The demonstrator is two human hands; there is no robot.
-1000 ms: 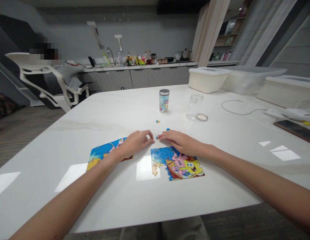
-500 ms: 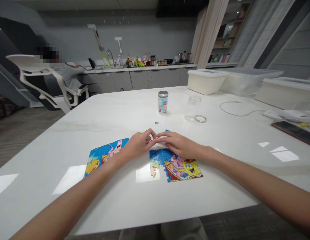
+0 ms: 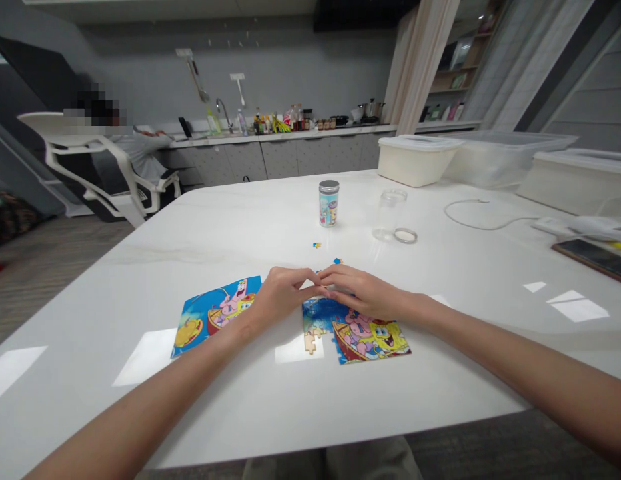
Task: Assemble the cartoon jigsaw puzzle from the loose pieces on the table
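Observation:
Above the top edge of a partly joined jigsaw puzzle, the fingertips of both hands meet. My left hand is closed, thumb and index finger drawn together. My right hand reaches in from the other side with its fingers bent and pressed close, covering the puzzle's upper part. Anything between the fingertips is hidden. The puzzle shows a pink and a yellow cartoon figure in a boat, with a stepped gap at its lower left. A matching picture sheet lies partly behind my left hand. Loose puzzle pieces lie just beyond the fingers.
Another loose piece lies farther back, before a cartoon-printed tin with a silver lid. Right of it are a clear jar and a ring lid. Lidded boxes, a cable and a phone occupy the right side. A person sits far left.
Both hands have come slightly lower and nearer the puzzle's top edge, their fingertips closer together. Loose pieces beyond the fingers show more now. The whole view has shifted slightly.

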